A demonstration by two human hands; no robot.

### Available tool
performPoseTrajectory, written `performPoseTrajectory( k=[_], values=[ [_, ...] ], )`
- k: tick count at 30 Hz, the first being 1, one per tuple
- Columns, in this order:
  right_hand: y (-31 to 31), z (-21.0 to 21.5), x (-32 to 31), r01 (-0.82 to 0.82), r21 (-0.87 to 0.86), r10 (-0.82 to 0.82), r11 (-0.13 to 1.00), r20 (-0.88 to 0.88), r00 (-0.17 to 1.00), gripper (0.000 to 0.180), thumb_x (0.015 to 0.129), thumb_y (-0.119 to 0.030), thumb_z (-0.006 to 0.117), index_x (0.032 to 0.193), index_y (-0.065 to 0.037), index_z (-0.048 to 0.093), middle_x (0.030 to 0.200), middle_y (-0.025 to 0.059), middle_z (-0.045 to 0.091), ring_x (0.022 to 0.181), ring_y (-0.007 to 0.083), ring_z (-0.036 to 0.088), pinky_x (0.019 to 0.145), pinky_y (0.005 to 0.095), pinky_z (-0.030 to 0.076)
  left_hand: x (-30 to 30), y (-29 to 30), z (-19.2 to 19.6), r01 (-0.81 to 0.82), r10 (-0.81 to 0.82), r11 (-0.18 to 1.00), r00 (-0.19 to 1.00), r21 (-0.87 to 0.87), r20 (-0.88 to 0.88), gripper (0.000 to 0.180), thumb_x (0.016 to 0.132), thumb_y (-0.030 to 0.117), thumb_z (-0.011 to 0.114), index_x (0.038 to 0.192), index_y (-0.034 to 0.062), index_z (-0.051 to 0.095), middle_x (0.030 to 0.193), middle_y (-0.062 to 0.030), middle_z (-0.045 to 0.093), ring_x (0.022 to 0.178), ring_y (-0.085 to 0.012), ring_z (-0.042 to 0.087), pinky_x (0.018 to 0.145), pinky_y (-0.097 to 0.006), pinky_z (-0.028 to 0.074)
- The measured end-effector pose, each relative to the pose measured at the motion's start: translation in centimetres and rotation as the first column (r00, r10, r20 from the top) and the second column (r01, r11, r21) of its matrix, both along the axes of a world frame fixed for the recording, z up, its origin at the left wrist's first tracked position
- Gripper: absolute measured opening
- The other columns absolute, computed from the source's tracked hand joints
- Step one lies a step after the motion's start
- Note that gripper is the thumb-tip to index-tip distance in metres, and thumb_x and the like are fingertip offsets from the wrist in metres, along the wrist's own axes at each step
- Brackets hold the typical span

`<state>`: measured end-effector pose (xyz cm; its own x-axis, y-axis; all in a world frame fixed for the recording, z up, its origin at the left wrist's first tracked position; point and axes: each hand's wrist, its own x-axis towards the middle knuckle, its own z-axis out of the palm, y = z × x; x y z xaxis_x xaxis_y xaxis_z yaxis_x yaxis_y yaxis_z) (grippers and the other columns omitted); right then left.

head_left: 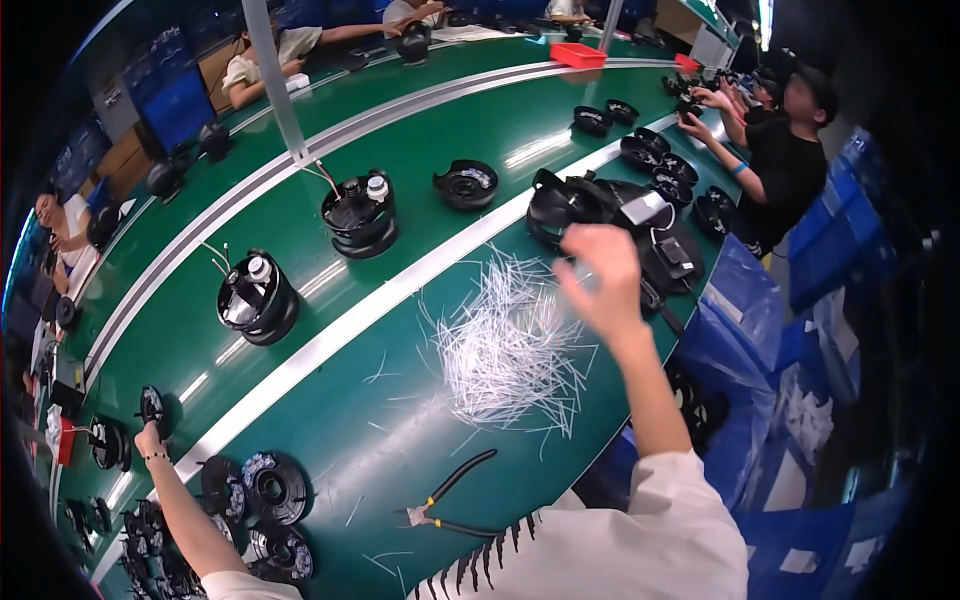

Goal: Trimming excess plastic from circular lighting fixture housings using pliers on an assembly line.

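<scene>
At the far left my left hand [148, 438] reaches over the green conveyor, its fingers closed on the lower edge of a small black round part [151, 404]. My right hand [606, 278] hovers at the right end of the bench with thumb and fingers apart, nothing visible between them. Just beyond it sits a black curved housing [560, 208]. Beside that lie a white rectangular module [643, 208] and a dark one [673, 256] with a cable. Below the right hand spreads a loose pile of thin white strips [505, 345], probably cable ties.
Diagonal cutters [447, 505] lie near the bench's front edge. Black round parts [273, 487] crowd the lower left. Two black housings with wires [258, 298] and a black shell [466, 185] stand on the conveyor. A co-worker [790, 150] works at right; blue plastic-lined bins [745, 300] line the bench.
</scene>
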<state>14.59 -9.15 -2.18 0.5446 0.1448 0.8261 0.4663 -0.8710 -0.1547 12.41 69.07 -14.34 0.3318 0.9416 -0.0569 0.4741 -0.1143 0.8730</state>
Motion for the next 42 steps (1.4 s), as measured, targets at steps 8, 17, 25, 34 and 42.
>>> performPoseTrajectory(
  k=[8,17,25,34,42],
  values=[
    [-4.0,-1.0,10.6,0.18,-0.052,-0.187,0.982,-0.29,0.939,0.031,0.068,-0.031,0.067,0.078,-0.002,0.066,0.078,0.0142,0.063,0.08,0.0314,0.057,0.074,0.0385,0.044,-0.5,3.8,-0.5,0.121,-0.014,0.927,0.957,-0.355,0.29,0.018,0.072,0.017,0.062,0.082,0.003,0.055,0.069,-0.0078,0.056,0.065,-0.0194,0.056,0.051,-0.032,0.048],
    [2.2,4.3,5.7,-0.17,0.259,0.175,0.951,0.003,0.985,0.008,0.07,-0.004,0.066,0.067,0.001,0.06,0.061,0.0089,0.061,0.05,0.0164,0.059,0.046,0.0245,0.045,-6.0,-21.2,11.6,0.683,-0.536,0.729,0.615,-0.05,0.578,0.028,0.084,0.019,0.056,0.106,0.003,0.049,0.098,-0.007,0.059,0.087,-0.0175,0.06,0.069,-0.034,0.052],
    [16.1,-2.5,-14.0,-0.7,0.183,0.688,0.69,-0.465,0.557,0.018,0.068,-0.014,0.063,0.059,-0.005,0.051,0.059,0.0063,0.047,0.04,0.0231,0.048,0.038,0.033,0.041,-16.0,-39.8,6.8,0.646,-0.512,0.759,0.666,-0.076,0.543,0.029,0.086,0.007,0.052,0.113,0.001,0.046,0.104,-0.0075,0.056,0.09,-0.0153,0.057,0.073,-0.029,0.051],
    [16.9,-0.5,-13.9,-0.739,-0.027,0.404,0.674,-0.823,0.398,0.112,0.045,-0.038,0.082,0.133,-0.003,0.022,0.137,0.0247,0.016,0.125,0.047,0.013,0.096,0.0625,0.012,-17.0,-41.0,5.6,0.656,-0.35,0.738,0.571,-0.157,0.743,0.025,0.085,0.002,0.051,0.106,0.0001,0.039,0.104,-0.007,0.051,0.095,-0.0108,0.05,0.085,-0.026,0.042],
    [17.1,-1.2,-10.8,-0.631,0.185,0.522,0.753,-0.752,0.403,0.107,0.045,-0.032,0.08,0.13,0.002,0.024,0.122,0.0226,0.034,0.114,0.0381,0.033,0.097,0.0446,0.027,-17.3,-40.7,5.0,0.657,-0.319,0.73,0.572,-0.189,0.756,0.037,0.085,0.0,0.049,0.117,-0.0001,0.03,0.112,-0.0093,0.046,0.103,-0.0132,0.047,0.089,-0.027,0.04]
  ],
)
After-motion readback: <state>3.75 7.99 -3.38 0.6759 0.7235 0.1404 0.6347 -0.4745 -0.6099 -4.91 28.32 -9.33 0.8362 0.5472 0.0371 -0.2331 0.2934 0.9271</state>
